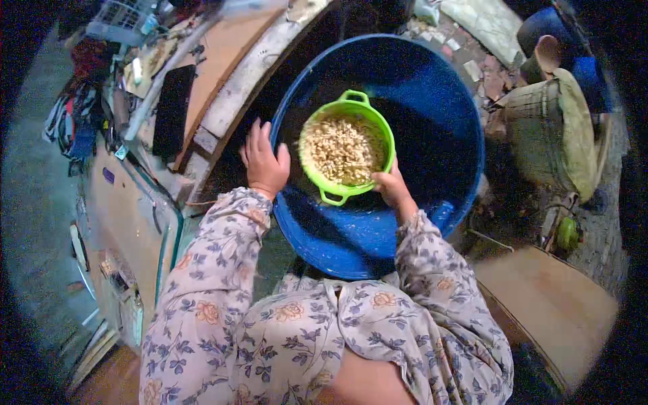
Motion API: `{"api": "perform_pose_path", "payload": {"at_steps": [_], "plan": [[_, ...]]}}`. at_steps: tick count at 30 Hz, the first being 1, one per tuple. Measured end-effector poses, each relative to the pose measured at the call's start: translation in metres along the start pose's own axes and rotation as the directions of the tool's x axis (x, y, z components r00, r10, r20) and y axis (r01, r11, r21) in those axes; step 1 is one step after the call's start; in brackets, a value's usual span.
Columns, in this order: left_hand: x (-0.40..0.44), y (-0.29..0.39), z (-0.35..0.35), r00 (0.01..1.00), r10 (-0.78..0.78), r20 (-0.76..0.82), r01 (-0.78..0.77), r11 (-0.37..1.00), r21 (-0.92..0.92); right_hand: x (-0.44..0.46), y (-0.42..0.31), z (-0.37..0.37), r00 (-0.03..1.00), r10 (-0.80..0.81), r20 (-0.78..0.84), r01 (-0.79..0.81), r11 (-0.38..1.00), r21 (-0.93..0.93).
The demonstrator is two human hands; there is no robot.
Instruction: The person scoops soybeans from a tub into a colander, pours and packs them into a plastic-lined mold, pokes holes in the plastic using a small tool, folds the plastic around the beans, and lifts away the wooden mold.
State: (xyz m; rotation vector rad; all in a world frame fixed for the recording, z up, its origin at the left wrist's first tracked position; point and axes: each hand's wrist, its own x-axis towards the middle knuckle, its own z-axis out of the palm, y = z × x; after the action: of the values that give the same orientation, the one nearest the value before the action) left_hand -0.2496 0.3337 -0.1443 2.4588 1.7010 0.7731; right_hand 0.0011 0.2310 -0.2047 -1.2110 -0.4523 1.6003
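Observation:
A bright green colander (332,190) with two loop handles is held over a large blue tub (324,246). Pale, lumpy grains or beans (344,148) fill much of it; their exact kind is unclear. My right hand (395,187) grips the colander's rim at its lower right, thumb on top and the other fingers hidden beneath. At the tub's left rim is my left hand (266,162), fingers extended and holding nothing. It is apart from the colander. Inside the tub, the far part is dark, and small pale bits cling to the near wall.
To the left stand a board-topped ledge (229,88) and a dark flat panel (174,111). A woven sack (550,131) sits at the right, with a brown board (550,290) below it. A grey-blue basket (121,20) is at the upper left.

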Motion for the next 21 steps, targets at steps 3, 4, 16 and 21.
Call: {"api": "perform_pose_path", "payload": {"at_steps": [3, 4, 16, 21], "plan": [[-0.017, 0.031, -0.009, 0.971, 0.235, 0.041, -0.224, 0.958, -0.181, -0.034, 0.010, -0.011, 0.955, -0.252, -0.154, 0.261, 0.964, 0.041], [-0.032, 0.047, -0.002, 0.973, 0.013, 0.230, 0.068, 0.938, -0.340, -0.040, 0.019, -0.017, 0.950, -0.243, -0.194, 0.273, 0.951, 0.143], [-0.022, 0.119, -0.102, 0.674, -0.023, 0.739, 0.699, 0.343, -0.627, -0.131, -0.160, 0.010, 0.987, -0.147, 0.060, 0.129, 0.962, 0.239], [-0.011, 0.123, -0.102, 0.464, -0.113, 0.879, 0.859, 0.298, -0.416, -0.122, -0.154, 0.015, 0.989, -0.091, 0.115, 0.065, 0.976, 0.207]]}}
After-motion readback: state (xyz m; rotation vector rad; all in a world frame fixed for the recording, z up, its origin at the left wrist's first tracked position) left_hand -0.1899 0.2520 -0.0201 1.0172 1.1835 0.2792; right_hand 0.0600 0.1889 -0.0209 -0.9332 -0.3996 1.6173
